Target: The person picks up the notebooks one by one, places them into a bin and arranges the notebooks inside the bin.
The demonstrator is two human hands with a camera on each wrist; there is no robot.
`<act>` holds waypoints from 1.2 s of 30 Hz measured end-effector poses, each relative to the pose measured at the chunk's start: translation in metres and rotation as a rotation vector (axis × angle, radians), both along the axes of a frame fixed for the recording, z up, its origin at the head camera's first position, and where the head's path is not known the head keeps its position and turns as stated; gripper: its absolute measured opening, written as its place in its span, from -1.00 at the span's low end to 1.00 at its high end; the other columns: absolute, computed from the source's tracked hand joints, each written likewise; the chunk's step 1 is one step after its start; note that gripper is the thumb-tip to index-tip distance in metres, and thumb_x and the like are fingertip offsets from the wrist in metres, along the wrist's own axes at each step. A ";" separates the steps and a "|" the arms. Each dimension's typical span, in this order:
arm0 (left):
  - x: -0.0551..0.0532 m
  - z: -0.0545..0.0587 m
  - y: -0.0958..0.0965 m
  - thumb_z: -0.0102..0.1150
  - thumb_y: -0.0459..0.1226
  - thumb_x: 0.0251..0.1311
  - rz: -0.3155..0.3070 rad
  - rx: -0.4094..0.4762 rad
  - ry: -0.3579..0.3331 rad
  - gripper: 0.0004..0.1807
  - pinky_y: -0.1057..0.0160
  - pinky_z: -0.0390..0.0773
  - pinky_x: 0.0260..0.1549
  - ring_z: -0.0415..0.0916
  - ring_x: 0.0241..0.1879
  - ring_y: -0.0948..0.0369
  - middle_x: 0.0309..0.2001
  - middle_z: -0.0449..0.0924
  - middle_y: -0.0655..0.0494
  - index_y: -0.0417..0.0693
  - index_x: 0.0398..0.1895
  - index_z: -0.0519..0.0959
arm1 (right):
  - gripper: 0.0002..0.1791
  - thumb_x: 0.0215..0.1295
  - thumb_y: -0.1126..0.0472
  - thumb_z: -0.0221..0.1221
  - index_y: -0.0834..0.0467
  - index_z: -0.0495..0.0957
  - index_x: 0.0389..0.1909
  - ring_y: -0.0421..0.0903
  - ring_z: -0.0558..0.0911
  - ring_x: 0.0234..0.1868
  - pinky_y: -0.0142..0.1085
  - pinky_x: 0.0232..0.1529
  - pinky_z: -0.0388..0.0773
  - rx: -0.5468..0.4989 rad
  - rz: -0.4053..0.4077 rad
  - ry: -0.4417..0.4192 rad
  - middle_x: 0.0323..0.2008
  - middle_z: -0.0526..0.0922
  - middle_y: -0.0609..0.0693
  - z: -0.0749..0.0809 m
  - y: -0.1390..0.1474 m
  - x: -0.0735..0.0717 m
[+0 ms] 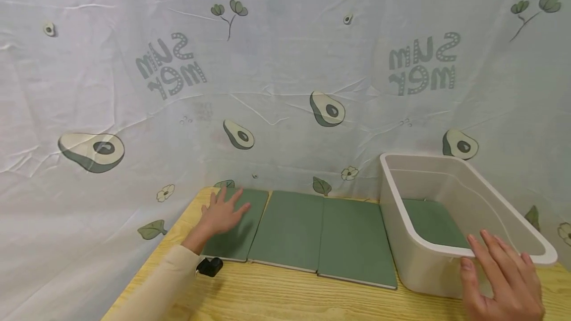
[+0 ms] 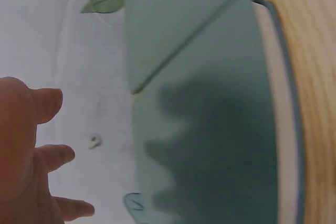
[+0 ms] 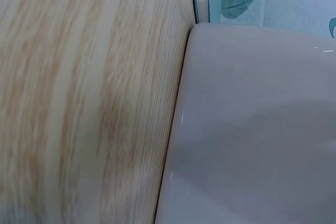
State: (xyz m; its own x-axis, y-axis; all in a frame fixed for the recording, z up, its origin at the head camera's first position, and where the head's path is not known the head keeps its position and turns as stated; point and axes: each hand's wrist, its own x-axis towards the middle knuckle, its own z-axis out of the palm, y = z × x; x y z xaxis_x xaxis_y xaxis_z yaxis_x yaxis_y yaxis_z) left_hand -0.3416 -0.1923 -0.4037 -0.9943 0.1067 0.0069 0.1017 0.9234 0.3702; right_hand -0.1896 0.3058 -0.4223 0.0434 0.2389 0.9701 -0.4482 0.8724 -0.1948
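Observation:
Three green hardcover books lie side by side on the wooden table: a left book [image 1: 241,244], a middle book [image 1: 290,232] and a right book [image 1: 357,241]. Over the left book is my left hand [image 1: 221,216], fingers spread, holding nothing. In the left wrist view its shadow falls on the green cover [image 2: 210,56], apart from the fingers. A white plastic bin [image 1: 424,264] stands on the right with a flat green book [image 1: 430,222] inside. At the bin's front rim, my right hand [image 1: 504,281] has its fingers extended; whether they touch the rim I cannot tell.
Bare wooden table [image 1: 263,294] runs along the front of the books. Behind everything hangs a pale curtain [image 1: 285,137] printed with avocados and leaves. In the right wrist view the bin's smooth wall [image 3: 252,93] meets the tabletop [image 3: 79,103].

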 end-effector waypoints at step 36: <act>-0.019 -0.048 -0.034 0.23 0.45 0.22 0.072 -0.023 -0.055 0.01 -0.76 0.19 0.15 -0.01 0.43 -0.77 0.66 -0.03 -0.44 0.17 0.63 0.36 | -0.51 0.46 -0.13 0.24 0.19 0.81 0.06 -0.07 0.65 0.38 0.10 0.57 0.31 0.028 -0.037 -0.170 0.14 0.76 0.23 -0.012 0.010 0.008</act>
State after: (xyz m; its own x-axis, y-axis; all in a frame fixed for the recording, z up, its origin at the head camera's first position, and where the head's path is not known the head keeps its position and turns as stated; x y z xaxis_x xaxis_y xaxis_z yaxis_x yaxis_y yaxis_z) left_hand -0.3605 -0.2261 -0.4516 -0.9982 0.0345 -0.0498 0.0148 0.9360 0.3516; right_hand -0.1819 0.3161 -0.4342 -0.1131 0.2125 0.9706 -0.3781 0.8942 -0.2398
